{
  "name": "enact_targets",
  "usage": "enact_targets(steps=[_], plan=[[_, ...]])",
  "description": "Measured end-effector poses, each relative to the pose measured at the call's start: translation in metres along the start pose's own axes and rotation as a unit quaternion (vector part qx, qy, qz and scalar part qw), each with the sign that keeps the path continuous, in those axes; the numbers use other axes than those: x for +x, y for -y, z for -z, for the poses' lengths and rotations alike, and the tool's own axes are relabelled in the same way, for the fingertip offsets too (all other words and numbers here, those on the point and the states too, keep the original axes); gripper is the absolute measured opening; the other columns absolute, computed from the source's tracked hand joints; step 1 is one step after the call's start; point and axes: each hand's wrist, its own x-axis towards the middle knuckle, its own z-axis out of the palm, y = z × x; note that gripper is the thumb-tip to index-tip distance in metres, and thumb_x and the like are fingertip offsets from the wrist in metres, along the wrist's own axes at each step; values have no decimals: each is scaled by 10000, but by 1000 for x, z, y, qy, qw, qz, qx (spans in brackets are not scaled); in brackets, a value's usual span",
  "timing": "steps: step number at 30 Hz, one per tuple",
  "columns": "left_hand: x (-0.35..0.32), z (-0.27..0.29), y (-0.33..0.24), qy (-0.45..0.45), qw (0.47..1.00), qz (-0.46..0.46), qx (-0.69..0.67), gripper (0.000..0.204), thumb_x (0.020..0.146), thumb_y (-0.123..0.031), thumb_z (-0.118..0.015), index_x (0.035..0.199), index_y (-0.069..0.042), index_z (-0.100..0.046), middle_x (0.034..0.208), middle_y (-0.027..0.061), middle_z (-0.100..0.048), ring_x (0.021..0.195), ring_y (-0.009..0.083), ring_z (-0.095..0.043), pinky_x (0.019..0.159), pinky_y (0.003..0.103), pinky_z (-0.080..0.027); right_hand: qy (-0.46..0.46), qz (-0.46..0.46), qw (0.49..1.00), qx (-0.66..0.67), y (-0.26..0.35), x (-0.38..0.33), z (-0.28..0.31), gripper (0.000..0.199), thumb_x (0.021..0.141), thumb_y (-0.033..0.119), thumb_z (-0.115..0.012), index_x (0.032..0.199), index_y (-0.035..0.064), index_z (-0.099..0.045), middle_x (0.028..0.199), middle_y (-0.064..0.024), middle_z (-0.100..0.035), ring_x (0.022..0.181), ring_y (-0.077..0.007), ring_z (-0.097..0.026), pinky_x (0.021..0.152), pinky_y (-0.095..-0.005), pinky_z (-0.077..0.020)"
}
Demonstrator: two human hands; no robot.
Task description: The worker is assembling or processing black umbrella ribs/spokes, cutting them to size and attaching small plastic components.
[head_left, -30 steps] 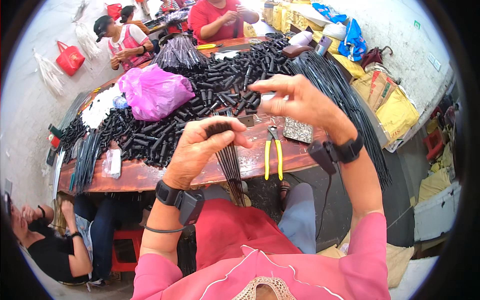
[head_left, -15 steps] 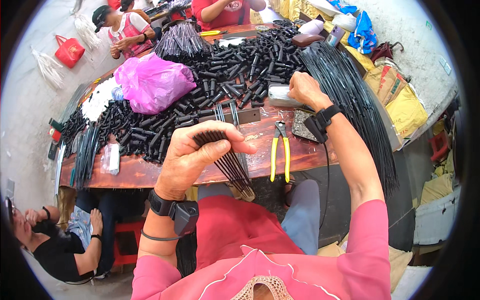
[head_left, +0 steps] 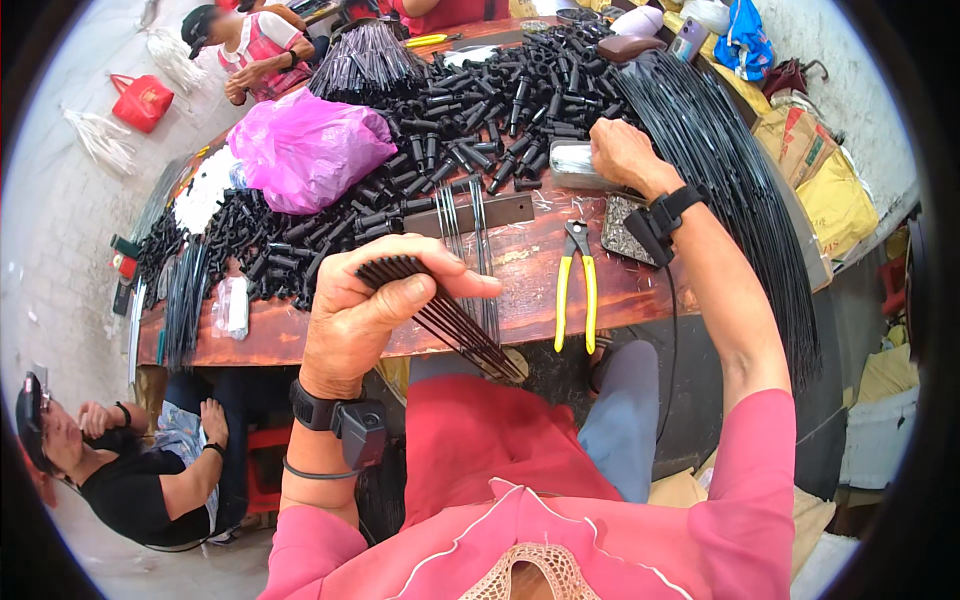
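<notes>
In my left hand [head_left: 362, 315] is a fan of thin black rods [head_left: 465, 333], pinched between thumb and fingers; their lower ends slant toward my lap. My right hand [head_left: 628, 155] is at the right end of a clear plastic box [head_left: 572, 167] holding pale, thin bits. Its fingers are bent together at the box, and their tips are hidden, so what they hold cannot be made out. Pliers [head_left: 577, 285] with yellow handles lie between my hands near the table's front edge. Close to my right wrist stands a small tray [head_left: 618, 228] of tiny dark bits.
Black tubular parts [head_left: 480, 110] cover much of the wooden table [head_left: 520, 270]. Thin rods [head_left: 476, 215] rest across a flat bar [head_left: 512, 211]. A pink plastic bag [head_left: 310, 155] sits left, long black rods [head_left: 715, 160] right. A co-worker [head_left: 150, 470] sits at lower left; others work beyond.
The view has shifted, so the table things appear further right. My left hand has drawn slightly left with the rods. My right hand stays at the clear box, its fingers now lower at its end.
</notes>
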Motion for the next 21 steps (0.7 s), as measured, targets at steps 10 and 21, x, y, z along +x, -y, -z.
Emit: enact_targets(steps=[10, 21], plan=[[0, -6, -1, -6, 1000, -2, 3, 189, 919, -79, -630, 1039, 66, -649, 962, 211, -702, 979, 356, -694, 885, 455, -557, -79, 5, 997, 20, -1, 0, -15, 144, 734, 51, -584, 769, 5, -716, 819, -253, -678, 821, -403, -678, 735, -466, -546], [2, -5, -2, 0, 1000, 5, -5, 200, 912, -90, -646, 1038, 66, -651, 949, 208, -697, 979, 362, -693, 877, 455, -560, -132, 22, 988, 81, 3, -8, 14, 179, 819, 73, -555, 803, -46, -687, 834, -300, -663, 824, -456, -667, 742, -510, -540]])
